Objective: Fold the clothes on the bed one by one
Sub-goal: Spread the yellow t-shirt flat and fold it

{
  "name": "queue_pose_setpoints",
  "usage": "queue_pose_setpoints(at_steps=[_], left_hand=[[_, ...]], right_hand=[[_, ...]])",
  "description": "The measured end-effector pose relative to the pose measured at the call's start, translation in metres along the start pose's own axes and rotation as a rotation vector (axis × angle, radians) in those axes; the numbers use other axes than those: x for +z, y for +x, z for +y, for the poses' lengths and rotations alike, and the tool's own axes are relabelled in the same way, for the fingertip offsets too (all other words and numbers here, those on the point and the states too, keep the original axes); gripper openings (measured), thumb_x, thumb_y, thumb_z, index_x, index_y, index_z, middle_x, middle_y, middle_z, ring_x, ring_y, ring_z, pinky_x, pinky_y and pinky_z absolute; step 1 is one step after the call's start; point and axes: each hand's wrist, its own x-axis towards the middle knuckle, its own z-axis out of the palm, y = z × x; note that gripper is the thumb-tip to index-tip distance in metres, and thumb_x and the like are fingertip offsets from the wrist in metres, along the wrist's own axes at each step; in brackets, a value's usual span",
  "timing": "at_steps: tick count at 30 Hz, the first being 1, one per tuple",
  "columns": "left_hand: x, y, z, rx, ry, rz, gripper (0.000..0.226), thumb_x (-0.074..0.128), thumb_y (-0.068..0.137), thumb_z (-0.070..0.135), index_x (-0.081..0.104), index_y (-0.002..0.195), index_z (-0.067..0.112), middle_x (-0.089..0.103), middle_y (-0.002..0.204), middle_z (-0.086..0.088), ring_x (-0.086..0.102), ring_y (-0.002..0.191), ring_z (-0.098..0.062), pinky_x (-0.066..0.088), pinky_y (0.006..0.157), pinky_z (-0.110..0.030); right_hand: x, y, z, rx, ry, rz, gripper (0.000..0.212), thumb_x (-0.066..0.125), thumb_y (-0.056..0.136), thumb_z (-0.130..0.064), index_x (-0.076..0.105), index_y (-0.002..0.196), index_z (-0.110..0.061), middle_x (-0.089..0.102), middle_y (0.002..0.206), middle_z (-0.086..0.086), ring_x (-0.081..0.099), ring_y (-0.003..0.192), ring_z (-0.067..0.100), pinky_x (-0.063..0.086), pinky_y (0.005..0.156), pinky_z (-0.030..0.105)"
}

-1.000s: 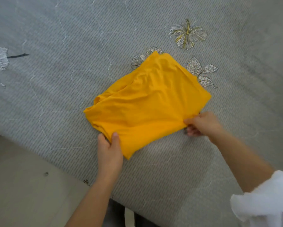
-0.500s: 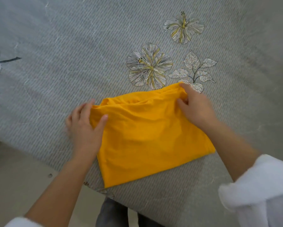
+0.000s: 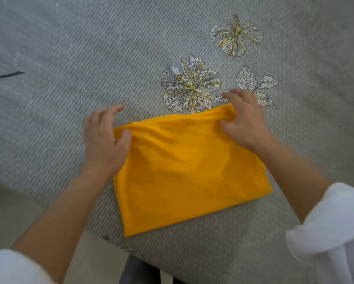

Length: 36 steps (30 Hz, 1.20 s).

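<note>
Folded yellow garment [image 3: 188, 171], frame centre, on flowered bed [image 3: 69, 48], left hand [image 3: 104, 144] fingers pinching its upper left corner, right hand [image 3: 243, 124] fingers curled round the upper right corner.

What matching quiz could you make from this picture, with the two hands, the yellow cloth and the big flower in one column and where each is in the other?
Things:
1. left hand
2. right hand
3. yellow cloth
4. big flower

Places:
A. printed on the bed cover, just beyond the cloth's far edge
B. lying folded on the bed cover
C. gripping the cloth's far right corner
D. pinching the cloth's far left corner

Pairs: 1-D, 2-C, 3-B, 4-A.
</note>
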Motion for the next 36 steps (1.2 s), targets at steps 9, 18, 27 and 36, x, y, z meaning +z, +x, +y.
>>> queue_pose_setpoints(at_steps=[9, 18, 27, 36], left_hand=[[0.012, 0.015, 0.017, -0.034, 0.179, -0.426, 0.036, 0.062, 0.088, 0.033, 0.053, 0.121, 0.020, 0.055, 0.111, -0.003, 0.054, 0.091, -0.019, 0.046, 0.076, -0.035], [-0.055, -0.029, 0.069, 0.126, 0.107, -0.616, 0.011, 0.067, 0.083, 0.018, 0.063, 0.078, 0.027, 0.062, 0.071, 0.001, 0.055, 0.065, -0.013, 0.039, 0.057, -0.028], [-0.128, -0.089, 0.159, 0.533, 0.172, -0.740, 0.014, 0.070, 0.078, 0.015, 0.061, 0.077, 0.026, 0.059, 0.068, 0.009, 0.055, 0.064, -0.007, 0.036, 0.052, -0.023], [-0.123, -0.163, 0.281, 0.956, 0.302, -0.928, 0.013, 0.067, 0.081, 0.022, 0.067, 0.092, 0.029, 0.066, 0.081, 0.007, 0.061, 0.076, -0.008, 0.049, 0.067, -0.030]], right_hand=[[-0.002, 0.000, -0.011, -0.114, -0.390, -0.336, 0.018, 0.059, 0.083, -0.029, 0.052, 0.099, -0.023, 0.041, 0.096, -0.003, 0.051, 0.109, 0.024, 0.027, 0.102, 0.048], [-0.057, -0.112, -0.023, 0.150, 0.016, -0.120, 0.037, 0.061, 0.080, -0.008, 0.054, 0.115, -0.018, 0.065, 0.098, 0.009, 0.060, 0.092, 0.032, 0.046, 0.075, 0.039], [-0.131, -0.286, -0.049, 0.451, 0.391, 0.130, 0.016, 0.073, 0.075, -0.008, 0.071, 0.081, -0.023, 0.063, 0.072, -0.004, 0.058, 0.073, 0.015, 0.045, 0.067, 0.035], [-0.173, -0.445, -0.038, 0.638, 0.561, 0.472, 0.010, 0.072, 0.080, -0.009, 0.072, 0.084, -0.018, 0.066, 0.075, 0.000, 0.058, 0.072, 0.013, 0.044, 0.067, 0.031]])
